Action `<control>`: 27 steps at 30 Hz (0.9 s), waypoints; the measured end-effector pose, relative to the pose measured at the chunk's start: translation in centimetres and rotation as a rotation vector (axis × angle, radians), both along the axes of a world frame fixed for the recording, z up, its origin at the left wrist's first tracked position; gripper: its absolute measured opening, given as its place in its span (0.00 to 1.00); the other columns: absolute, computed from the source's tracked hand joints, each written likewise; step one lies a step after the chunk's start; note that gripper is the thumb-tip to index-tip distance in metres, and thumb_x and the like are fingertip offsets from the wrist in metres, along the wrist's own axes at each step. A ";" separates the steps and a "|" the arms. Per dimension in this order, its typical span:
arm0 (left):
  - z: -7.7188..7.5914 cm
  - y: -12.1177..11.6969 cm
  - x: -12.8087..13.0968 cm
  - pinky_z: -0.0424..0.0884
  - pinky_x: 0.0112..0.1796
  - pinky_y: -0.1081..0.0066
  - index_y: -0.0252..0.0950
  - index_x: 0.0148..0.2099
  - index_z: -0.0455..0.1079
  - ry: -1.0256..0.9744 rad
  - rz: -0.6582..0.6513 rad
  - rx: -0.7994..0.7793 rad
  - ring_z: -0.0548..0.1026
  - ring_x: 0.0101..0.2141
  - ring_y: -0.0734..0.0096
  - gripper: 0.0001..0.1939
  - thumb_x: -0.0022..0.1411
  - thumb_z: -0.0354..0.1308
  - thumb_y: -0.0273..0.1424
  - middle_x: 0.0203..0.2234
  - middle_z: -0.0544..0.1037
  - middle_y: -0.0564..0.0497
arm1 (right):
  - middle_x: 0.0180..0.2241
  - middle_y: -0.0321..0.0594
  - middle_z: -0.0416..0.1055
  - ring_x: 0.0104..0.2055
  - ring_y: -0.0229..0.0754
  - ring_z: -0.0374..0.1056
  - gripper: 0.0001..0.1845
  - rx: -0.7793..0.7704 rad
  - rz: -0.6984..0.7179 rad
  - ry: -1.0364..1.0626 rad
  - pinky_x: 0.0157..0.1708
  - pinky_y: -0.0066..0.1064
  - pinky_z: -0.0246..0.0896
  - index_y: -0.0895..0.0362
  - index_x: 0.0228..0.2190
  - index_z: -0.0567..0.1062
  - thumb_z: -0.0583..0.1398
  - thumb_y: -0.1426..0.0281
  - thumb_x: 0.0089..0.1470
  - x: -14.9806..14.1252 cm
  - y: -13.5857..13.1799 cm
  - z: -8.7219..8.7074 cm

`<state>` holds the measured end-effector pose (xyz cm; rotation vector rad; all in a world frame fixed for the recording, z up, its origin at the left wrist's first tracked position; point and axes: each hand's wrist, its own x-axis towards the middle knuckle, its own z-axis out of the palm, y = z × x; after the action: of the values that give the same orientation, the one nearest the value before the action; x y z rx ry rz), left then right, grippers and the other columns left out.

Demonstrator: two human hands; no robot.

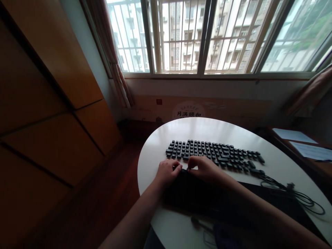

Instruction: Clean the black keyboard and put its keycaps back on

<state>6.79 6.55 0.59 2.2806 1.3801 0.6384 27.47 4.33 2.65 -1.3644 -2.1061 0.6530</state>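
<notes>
Loose black keycaps [204, 148] lie in several rows across the far half of the white round table. Just in front of them is a dark, flat keyboard [189, 193], its surface too dark to make out. My left hand [167, 171] is closed around its far left edge, with the thumb pointing right. Beside it, my right hand [203, 167] is closed in a pinch over the same far edge. Whatever sits between those fingertips is too small to name. Both forearms reach in from the near side, and the right one covers part of the keyboard.
A coiled black cable [301, 197] lies on the right, over a dark mat [261, 193]. A dark tool with a round head [195, 222] rests near the front. White papers [308, 151] lie on a side table. Wooden cabinets [52, 138] stand left, barred windows [181, 38] ahead.
</notes>
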 end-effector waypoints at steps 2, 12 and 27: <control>0.1 0.0 0.0 0.66 0.45 0.63 0.39 0.37 0.77 0.004 0.005 -0.001 0.75 0.42 0.60 0.11 0.65 0.55 0.37 0.36 0.81 0.50 | 0.31 0.35 0.78 0.35 0.42 0.74 0.05 0.015 0.001 -0.011 0.35 0.28 0.63 0.54 0.28 0.76 0.63 0.75 0.46 0.0 -0.1 -0.2; 0.2 -0.1 0.0 0.67 0.45 0.65 0.40 0.37 0.77 0.003 0.005 0.006 0.75 0.42 0.60 0.11 0.64 0.55 0.37 0.36 0.81 0.51 | 0.34 0.35 0.81 0.37 0.44 0.76 0.12 0.048 -0.023 -0.114 0.35 0.29 0.61 0.51 0.37 0.75 0.62 0.74 0.48 -0.9 -0.9 0.1; 0.0 0.0 -0.1 0.67 0.45 0.65 0.40 0.37 0.77 -0.011 0.011 0.013 0.76 0.42 0.60 0.11 0.64 0.55 0.38 0.36 0.81 0.50 | 0.37 0.36 0.82 0.42 0.49 0.77 0.30 0.091 -0.038 -0.167 0.40 0.31 0.64 0.48 0.54 0.72 0.60 0.76 0.49 -1.6 -1.4 0.3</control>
<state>6.69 6.52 0.62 2.2777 1.3876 0.6642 25.88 2.90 2.96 -1.4487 -2.2045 0.4350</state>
